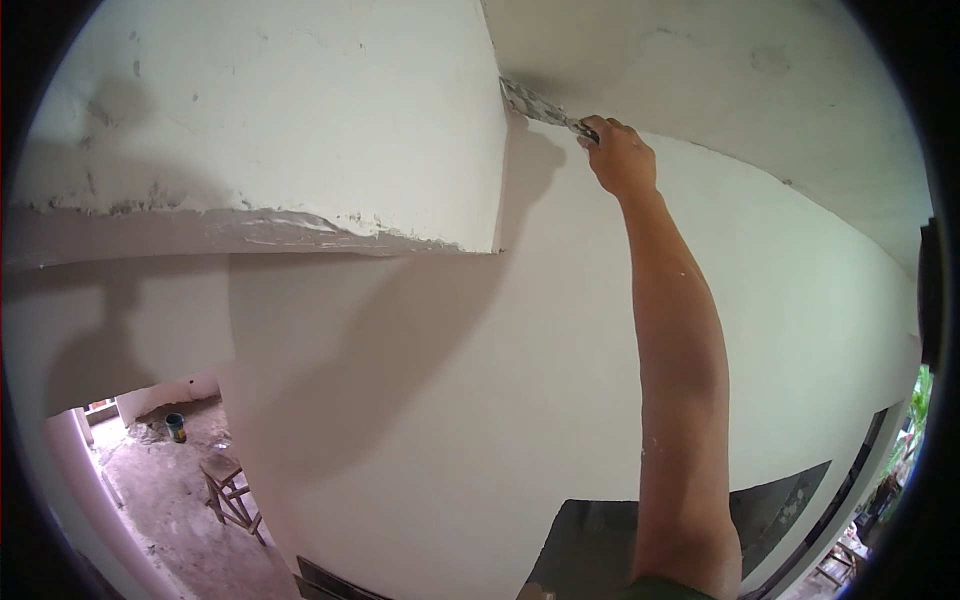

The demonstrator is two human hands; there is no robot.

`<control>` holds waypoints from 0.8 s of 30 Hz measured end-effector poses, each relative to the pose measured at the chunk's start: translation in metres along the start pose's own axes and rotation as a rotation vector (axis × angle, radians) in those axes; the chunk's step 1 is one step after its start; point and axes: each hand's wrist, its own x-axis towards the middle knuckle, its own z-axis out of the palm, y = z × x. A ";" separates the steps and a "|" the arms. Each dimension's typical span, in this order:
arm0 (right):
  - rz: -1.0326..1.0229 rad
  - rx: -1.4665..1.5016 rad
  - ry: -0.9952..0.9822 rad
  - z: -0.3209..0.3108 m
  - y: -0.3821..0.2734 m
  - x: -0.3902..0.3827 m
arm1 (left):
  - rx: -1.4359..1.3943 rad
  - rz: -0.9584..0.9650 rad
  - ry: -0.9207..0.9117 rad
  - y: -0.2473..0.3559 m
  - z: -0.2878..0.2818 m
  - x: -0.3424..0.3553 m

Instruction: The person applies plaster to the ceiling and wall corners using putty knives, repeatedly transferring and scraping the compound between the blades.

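Observation:
My right hand [618,155] is raised high, closed on the handle of a wide putty knife [535,105] with a smeared metal blade. The blade touches the corner where the white beam [300,120] meets the ceiling [730,60]. The beam's lower edge [330,230] has rough patches and dark marks. Behind my arm is a pale wall [520,380] with shadows across it. My left hand is out of sight.
At lower left an opening shows a dusty floor [170,510], a bucket [176,428] and a wooden stool [225,490]. A dark panel [590,540] sits low on the wall. A window or doorway frame [860,480] runs along the right edge.

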 end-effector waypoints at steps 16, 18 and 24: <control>0.047 -0.214 0.334 0.029 -0.015 -0.001 | -0.005 0.003 -0.001 -0.013 -0.001 -0.012; 0.034 -0.213 0.371 0.030 -0.007 -0.007 | -0.003 0.009 -0.005 -0.012 -0.002 -0.012; 0.148 -0.069 0.400 0.025 0.002 -0.060 | -0.021 0.027 -0.027 -0.017 -0.005 -0.005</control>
